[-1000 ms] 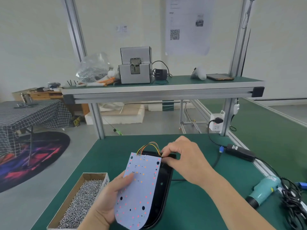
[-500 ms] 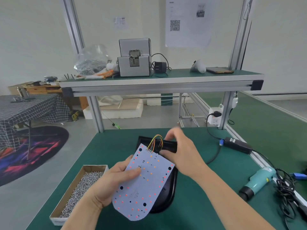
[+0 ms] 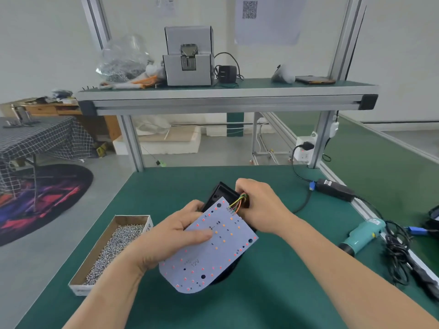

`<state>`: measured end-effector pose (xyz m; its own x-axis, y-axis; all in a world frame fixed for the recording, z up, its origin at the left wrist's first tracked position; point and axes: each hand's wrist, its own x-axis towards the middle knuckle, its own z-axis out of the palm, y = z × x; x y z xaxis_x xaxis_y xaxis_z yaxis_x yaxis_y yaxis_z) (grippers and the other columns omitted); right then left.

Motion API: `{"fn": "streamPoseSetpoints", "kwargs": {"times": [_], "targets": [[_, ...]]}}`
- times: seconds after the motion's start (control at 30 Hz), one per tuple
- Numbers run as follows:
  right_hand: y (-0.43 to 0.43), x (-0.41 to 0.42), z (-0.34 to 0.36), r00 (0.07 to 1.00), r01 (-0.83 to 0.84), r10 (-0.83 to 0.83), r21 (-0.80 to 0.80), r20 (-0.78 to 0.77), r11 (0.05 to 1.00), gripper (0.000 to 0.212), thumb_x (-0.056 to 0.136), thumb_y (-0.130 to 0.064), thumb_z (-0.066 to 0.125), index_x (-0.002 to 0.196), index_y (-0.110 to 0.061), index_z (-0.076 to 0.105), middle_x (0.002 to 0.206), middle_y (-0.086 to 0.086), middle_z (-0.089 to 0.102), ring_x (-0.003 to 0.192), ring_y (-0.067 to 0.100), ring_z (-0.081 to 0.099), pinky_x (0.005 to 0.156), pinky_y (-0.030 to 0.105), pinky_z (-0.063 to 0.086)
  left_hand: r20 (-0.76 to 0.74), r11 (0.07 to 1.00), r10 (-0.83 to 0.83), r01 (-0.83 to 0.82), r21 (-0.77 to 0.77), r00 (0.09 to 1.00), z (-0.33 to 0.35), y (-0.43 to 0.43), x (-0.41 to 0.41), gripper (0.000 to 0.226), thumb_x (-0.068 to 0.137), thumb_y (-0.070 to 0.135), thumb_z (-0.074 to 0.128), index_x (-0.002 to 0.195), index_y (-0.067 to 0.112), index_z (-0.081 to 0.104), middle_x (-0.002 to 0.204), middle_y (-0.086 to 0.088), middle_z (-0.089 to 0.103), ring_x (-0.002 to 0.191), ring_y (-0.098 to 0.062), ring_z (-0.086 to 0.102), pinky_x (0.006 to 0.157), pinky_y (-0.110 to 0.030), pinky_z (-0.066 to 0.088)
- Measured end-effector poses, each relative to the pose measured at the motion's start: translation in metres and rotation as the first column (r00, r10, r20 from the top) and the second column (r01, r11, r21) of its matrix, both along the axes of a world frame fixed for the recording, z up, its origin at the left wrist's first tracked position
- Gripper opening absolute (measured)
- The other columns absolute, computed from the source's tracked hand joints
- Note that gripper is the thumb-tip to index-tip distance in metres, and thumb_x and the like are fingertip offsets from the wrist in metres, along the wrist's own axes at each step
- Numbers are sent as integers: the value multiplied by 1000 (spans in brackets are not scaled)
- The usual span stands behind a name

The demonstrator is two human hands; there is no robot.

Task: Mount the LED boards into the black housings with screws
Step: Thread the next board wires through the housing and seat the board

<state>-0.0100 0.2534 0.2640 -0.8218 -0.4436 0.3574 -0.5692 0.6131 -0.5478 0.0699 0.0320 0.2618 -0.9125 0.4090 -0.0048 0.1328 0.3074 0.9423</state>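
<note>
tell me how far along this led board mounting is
Done: only wiring, coloured wires run from the LED board toward the black housing. In hand: the left hand holds the board tilted over the housing; the right hand grips the housing's far end. Left: seating the board and driving the screws; none shows in it, and the box of screws sits to the left.

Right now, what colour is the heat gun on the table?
The heat gun is mostly teal; head view shows it best.
</note>
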Motion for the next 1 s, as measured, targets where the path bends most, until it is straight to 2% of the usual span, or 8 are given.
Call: {"fn": "streamPoseSetpoints", "kwargs": {"times": [0.07, 0.27, 0.4, 0.53, 0.63, 0.77, 0.93, 1.0], "targets": [[5, 2, -3, 996, -42, 49, -89, 72, 995, 30, 79, -4, 69, 76, -23, 46, 74, -5, 50, 68, 14, 41, 63, 29, 34, 53, 999, -5, 2, 54, 999, -1, -5, 1, 40, 76, 43, 69, 108, 21, 76, 122, 16, 51, 109, 12, 57, 84, -13, 49], [18, 8, -6, 959, -160, 184, -123, 217, 979, 13, 79, -16, 62, 82, -24, 52, 74, -3, 54, 68, 13, 45, 65, 32, 40, 124, 991, -69, 54, 122, 990, -4, -6, 0, 44, 83, 35, 69, 120, 10, 71, 129, -4, 50, 119, -31, 61, 94, -40, 53], [25, 10, -7, 879, -210, 275, -201, 389, 957, 6, 74, -25, 57, 79, -25, 54, 70, 4, 48, 68, 19, 42, 65, 39, 39, 121, 994, -56, 44, 99, 991, -5, -2, 1, 41, 82, 35, 69, 115, 11, 74, 126, -8, 49, 116, -31, 61, 93, -38, 54], [23, 8, -12, 945, -161, 188, -118, 269, 980, 20, 91, -13, 64, 87, -32, 65, 77, -3, 64, 68, 13, 54, 74, 46, 51, 60, 1000, -29, 29, -4, 998, -3, 3, 3, 40, 79, 41, 68, 107, 13, 76, 121, -6, 50, 111, -21, 62, 92, -32, 53], [26, 9, -11, 884, -218, 238, -95, 401, 971, 23, 93, -6, 63, 111, -20, 67, 101, -1, 70, 83, 11, 62, 78, 31, 52, 12, 997, -24, 25, -74, 1000, -4, 9, 5, 32, 83, 35, 65, 105, 15, 76, 115, 2, 53, 104, -16, 63, 88, -31, 53], [29, 9, -10, 784, -205, 221, -94, 581, 974, 23, 94, -9, 51, 110, 7, 55, 89, 6, 50, 80, 22, 38, 71, 42, 32, -18, 995, -29, 27, -95, 999, 0, 12, 7, 30, 84, 39, 64, 103, 20, 76, 113, 9, 55, 104, -17, 64, 87, -30, 53], [25, 14, -6, 888, -215, 159, 82, 432, 973, 9, 92, -10, 56, 96, -6, 61, 92, 9, 71, 78, 16, 56, 74, 42, 51, -97, 971, -49, 25, -237, 994, 2, 19, 11, 19, 86, 40, 61, 88, 25, 73, 109, 15, 51, 102, -10, 59, 89, -28, 48], [21, 17, -9, 921, -155, 133, 33, 367, 987, 5, 89, -7, 57, 88, -7, 61, 86, 8, 70, 72, 13, 52, 70, 39, 51, -140, 961, -47, 6, -276, 989, 1, 22, 12, 18, 85, 41, 60, 82, 27, 70, 108, 16, 48, 101, -8, 58, 87, -23, 46]]}}
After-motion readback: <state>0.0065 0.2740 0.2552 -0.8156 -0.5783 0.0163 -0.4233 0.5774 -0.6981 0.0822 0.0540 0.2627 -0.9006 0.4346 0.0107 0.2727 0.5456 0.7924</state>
